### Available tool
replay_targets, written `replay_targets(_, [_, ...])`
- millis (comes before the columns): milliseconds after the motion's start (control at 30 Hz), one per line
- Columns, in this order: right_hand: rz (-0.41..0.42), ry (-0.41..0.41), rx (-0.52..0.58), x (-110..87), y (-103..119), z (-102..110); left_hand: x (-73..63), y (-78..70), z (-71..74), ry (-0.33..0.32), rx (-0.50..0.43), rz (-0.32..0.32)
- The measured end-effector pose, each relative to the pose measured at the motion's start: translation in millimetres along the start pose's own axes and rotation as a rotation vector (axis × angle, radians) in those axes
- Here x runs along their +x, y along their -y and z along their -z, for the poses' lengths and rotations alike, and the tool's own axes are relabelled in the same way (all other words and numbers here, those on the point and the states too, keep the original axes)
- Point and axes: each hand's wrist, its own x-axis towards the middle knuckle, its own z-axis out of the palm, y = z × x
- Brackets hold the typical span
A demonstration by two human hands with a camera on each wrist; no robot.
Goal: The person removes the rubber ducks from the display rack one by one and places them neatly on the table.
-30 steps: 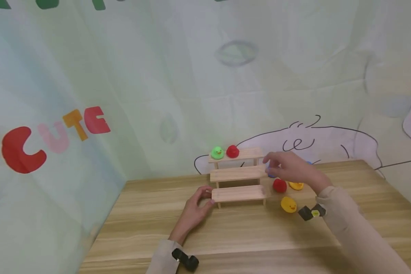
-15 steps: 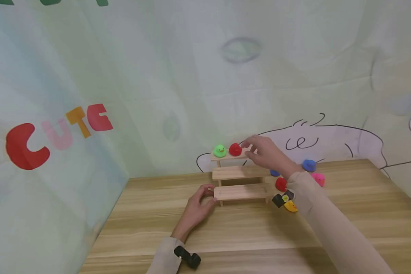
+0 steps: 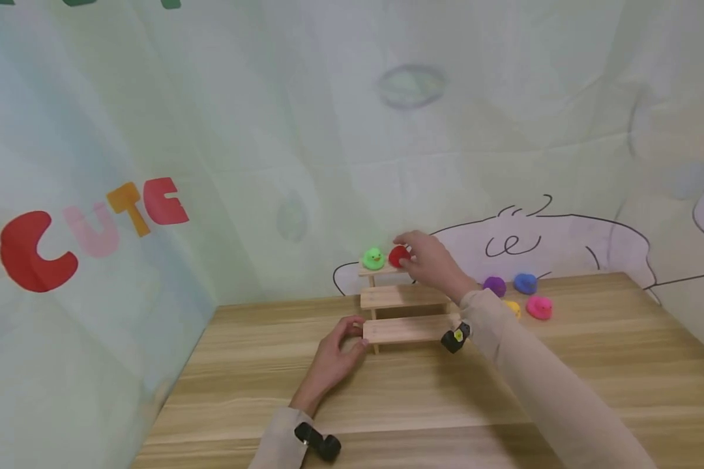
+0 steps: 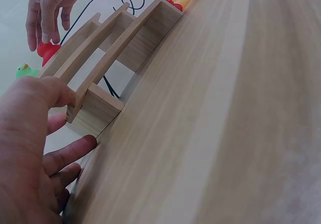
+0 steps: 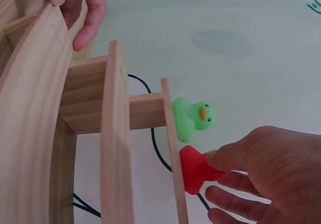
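Observation:
A three-step wooden stand stands on the table. A green rubber duck and a red rubber duck sit side by side on its top step. My right hand pinches the red duck between thumb and fingers; in the right wrist view the thumb lies against the duck's head, with the fingers on its far side. At the stand's left end, my left hand grips the bottom step, its thumb and index finger at the board's edge. Its other fingers lie close to the tabletop in the left wrist view.
Right of the stand are a purple duck, a blue duck, a pink duck and a partly hidden yellow duck. My right sleeve covers part of that area. A printed cloth hangs behind the table.
My right hand has moved left from beside the stand, along the top step, to the red duck and taken hold of it. My left hand has stayed on the stand.

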Motion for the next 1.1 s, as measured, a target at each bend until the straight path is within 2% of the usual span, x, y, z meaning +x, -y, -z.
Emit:
replay_targets(200, [-0.031, -0.037, -0.004, 1.6, -5.2, -5.5, 0.9, -2.1, -0.8, 0.004, 0.005, 0.001])
replay_targets(633, [0.05, -0.13, 0.013, -7.8, -12.7, -2.9, 0.1, -0.8, 0.0, 0.0, -0.008, 0.0])
replay_targets(1100, [0.065, -0.221, 0.069, -33.2, -20.4, 8.4, -0.2, -0.6, 1.1, 0.003, 0.007, 0.009])
